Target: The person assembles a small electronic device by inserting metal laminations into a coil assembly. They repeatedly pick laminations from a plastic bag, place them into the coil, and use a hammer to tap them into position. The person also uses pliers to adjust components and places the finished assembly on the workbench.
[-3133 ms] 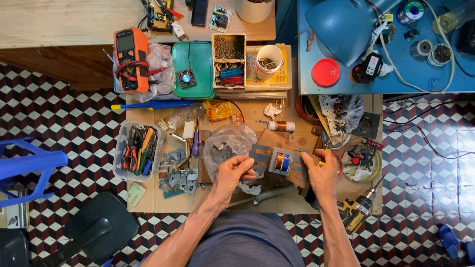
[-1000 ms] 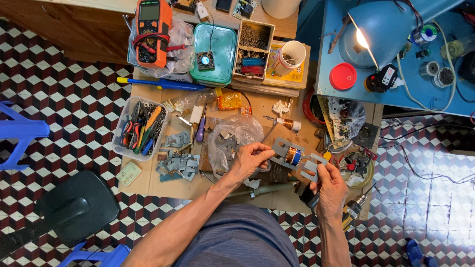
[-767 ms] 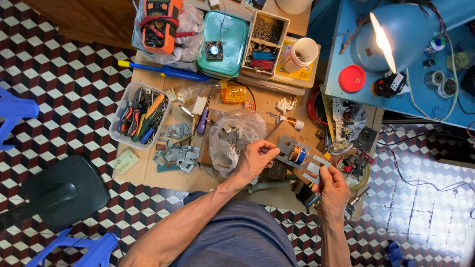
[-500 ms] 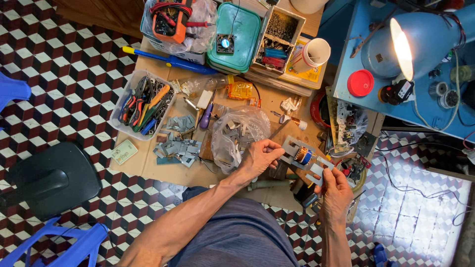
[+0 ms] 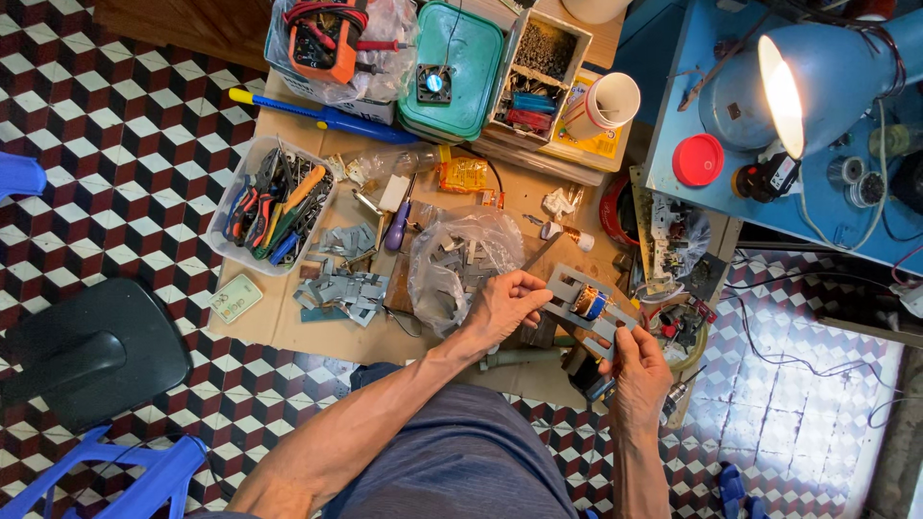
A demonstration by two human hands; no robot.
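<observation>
A cluttered desk (image 5: 288, 332) carries a lit blue lamp (image 5: 817, 72), a teal case (image 5: 461, 82), a tool tray (image 5: 274, 202) and a bag (image 5: 461, 264) of grey plates. Above its near edge, both hands grip a transformer core (image 5: 586, 306): left hand (image 5: 505, 306) pinching its upper end, right hand (image 5: 639, 370) its lower end.

We see a grey metal frame (image 5: 588, 300) with a copper-coloured wire coil (image 5: 587, 302) at its middle, tilted, raised just above the worktop (image 5: 288, 332), its ends gripped by our left hand (image 5: 502, 306) and right hand (image 5: 638, 365).
</observation>
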